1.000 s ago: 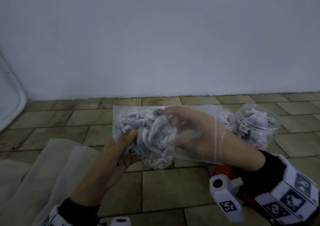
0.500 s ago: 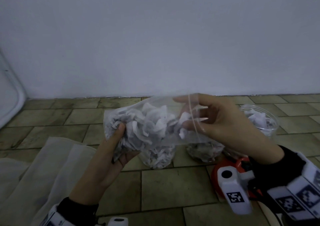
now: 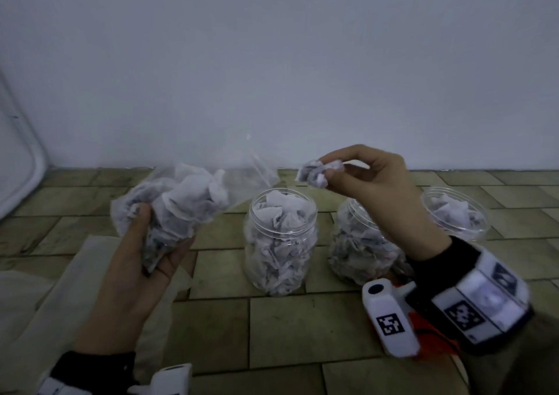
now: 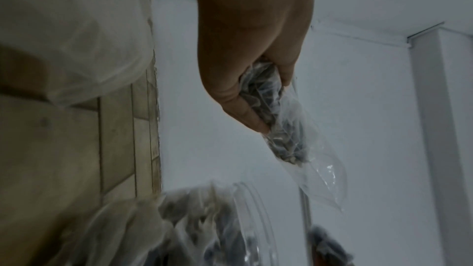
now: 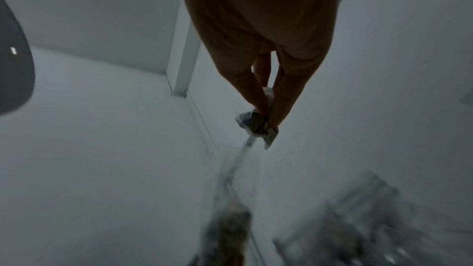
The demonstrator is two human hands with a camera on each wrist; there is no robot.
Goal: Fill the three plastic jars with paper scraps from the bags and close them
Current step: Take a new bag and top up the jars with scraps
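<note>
Three clear plastic jars stand open on the tiled floor, each holding paper scraps: the left jar point(image 3: 279, 243), the middle jar point(image 3: 358, 246) partly behind my right forearm, and the right jar point(image 3: 455, 214). My left hand point(image 3: 142, 261) grips the bottom of a clear plastic bag point(image 3: 178, 204) stuffed with scraps, its open mouth pointing right toward the left jar. My right hand point(image 3: 363, 179) pinches a wad of paper scraps point(image 3: 317, 173) above and between the left and middle jars. In the wrist views the bag point(image 4: 281, 128) and the wad point(image 5: 256, 124) show in the fingers.
A white cloth or empty bag point(image 3: 45, 297) lies on the floor at the lower left. An orange lid point(image 3: 429, 328) shows under my right wrist. A white wall point(image 3: 272, 61) rises just behind the jars, and a white curved object point(image 3: 18, 164) stands at the far left.
My right hand came out of the bag with a wad of scraps and moved right and up. The left hand tilted the bag leftward, uncovering the jars.
</note>
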